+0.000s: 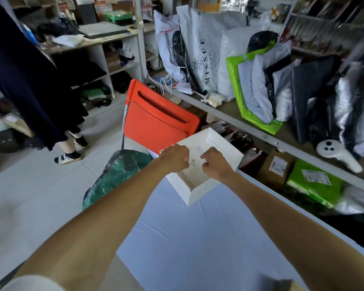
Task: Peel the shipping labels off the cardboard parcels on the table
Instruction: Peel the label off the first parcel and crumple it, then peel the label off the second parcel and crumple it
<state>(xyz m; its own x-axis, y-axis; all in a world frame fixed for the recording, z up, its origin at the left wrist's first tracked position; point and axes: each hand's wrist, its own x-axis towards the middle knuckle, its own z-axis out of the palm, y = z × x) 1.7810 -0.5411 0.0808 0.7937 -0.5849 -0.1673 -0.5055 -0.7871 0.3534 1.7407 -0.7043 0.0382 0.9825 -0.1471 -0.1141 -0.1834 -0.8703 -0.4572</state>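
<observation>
Dark green crumpled bag (pixel 118 175): against the left edge of the pale surface (pixel 198 238).
Left hand (pixel 173 157): fingers curled over the box's left rim; a real grasp cannot be told.
Shallow white cardboard box (pixel 198 192): at the surface's far end, open side up.
Right hand (pixel 215 162): curled inside the box; whether it pinches anything cannot be told.
Brown cardboard parcel (pixel 275 166): under the right-hand shelf, bearing a white label.

Pale floor tiles (pixel 40 185) spread left. White shelving (pixel 105 49) crammed with clutter lines the far side. An orange chair (pixel 156 120) stands beyond the white-covered tabletop (pixel 198 238); a bag-laden shelf (pixel 227 111) runs along the right.
</observation>
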